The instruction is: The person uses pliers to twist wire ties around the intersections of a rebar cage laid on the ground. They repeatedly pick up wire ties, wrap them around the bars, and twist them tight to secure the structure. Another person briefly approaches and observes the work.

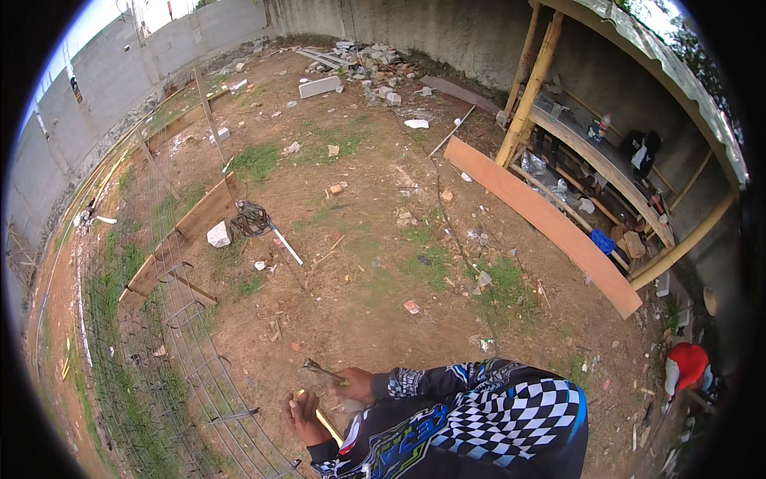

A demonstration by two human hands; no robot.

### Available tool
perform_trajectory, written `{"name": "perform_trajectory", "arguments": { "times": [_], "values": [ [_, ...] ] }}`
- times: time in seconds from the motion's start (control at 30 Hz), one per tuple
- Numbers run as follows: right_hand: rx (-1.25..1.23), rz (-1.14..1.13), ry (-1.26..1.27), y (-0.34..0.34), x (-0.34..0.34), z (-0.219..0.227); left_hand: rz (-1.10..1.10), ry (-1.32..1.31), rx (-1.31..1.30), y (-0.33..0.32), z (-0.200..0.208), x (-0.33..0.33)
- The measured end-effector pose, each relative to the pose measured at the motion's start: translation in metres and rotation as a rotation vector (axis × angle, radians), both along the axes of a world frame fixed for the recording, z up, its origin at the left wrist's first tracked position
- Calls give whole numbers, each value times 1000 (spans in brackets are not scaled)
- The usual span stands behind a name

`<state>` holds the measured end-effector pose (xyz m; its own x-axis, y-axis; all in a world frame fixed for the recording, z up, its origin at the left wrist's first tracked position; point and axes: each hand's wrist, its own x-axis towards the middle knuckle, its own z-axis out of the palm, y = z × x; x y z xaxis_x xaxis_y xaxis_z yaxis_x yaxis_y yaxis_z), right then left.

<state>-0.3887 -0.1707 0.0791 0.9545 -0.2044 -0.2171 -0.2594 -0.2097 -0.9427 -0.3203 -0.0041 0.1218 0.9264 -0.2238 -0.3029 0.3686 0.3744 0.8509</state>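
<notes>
A long orange plank point(542, 219) leans by the bamboo shelter point(606, 160) at right; rubble point(359, 64) lies top centre; wire mesh point(183, 343) stretches lower left.

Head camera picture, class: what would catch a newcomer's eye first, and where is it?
Probably the long orange plank, leaning slantwise along the bamboo shelter at right. Next, the checkered sleeve at the bottom edge, where the right hand holds pliers and the left hand grips a yellow-handled tool. A wire mesh fence curves up the left side.
</notes>
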Motion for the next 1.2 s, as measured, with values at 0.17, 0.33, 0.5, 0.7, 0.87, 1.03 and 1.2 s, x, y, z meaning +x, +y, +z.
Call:
{"name": "perform_trajectory", "arguments": {
  "times": [0.17, 0.33, 0.5, 0.7, 0.87, 1.03, 1.2],
  "values": [
    [51, -25, 68, 17, 35, 4, -65, -15, -16, 8, -4, 45],
    [42, -45, 83, 28, 56, 5, -102, 8, -10, 6, -9, 76],
    [63, -193, 76, 7, 68, 6, -217, 20, -18, -27, -9, 93],
    [-3, -63, 14, -51, 93, -11, -356, -109, 97, -85, -18, 135],
    [-12, -100, -106, -122, 135, -8, -314, -50, -38, -164, -18, 174],
    [420, -226, -88, -198, 149, -4, -240, 69, -143, -234, 5, 180],
    [607, -195, -115, -224, 165, 2, -236, -94, -37, -278, 13, 199]
  ]
}}
